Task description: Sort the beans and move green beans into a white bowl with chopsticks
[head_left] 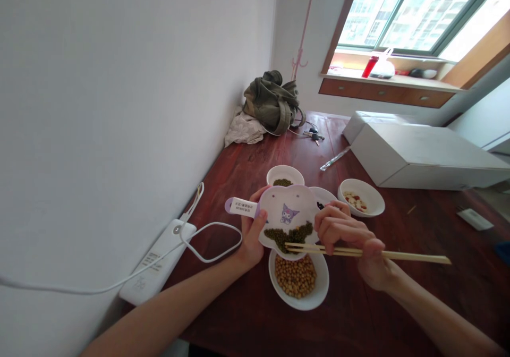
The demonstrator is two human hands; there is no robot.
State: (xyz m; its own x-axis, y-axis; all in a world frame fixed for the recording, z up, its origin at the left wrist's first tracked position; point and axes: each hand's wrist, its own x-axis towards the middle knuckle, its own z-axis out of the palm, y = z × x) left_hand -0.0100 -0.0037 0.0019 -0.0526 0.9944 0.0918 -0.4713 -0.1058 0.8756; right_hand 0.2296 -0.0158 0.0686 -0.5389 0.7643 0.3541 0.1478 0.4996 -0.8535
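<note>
My left hand (254, 235) grips a light purple cartoon-print bowl (274, 203) near its labelled handle, tilting it over the table. Green beans (289, 236) are gathered at the bowl's near side. A pair of chopsticks (402, 255) is held in my right hand (350, 235), their tips at the beans. Directly below is a white bowl of yellow-brown soybeans (295, 277), partly covered by the purple one. Behind stands a white bowl (274, 173) with green beans. Another white bowl (324, 193) with dark contents is mostly hidden behind my right hand.
To the right stands a white bowl (376, 200) with pale and red pieces. A large white box (434, 155) occupies the right back. A power strip (155, 264) with a white cable lies along the left wall. Farther back are a green bag (269, 102) and keys (314, 135).
</note>
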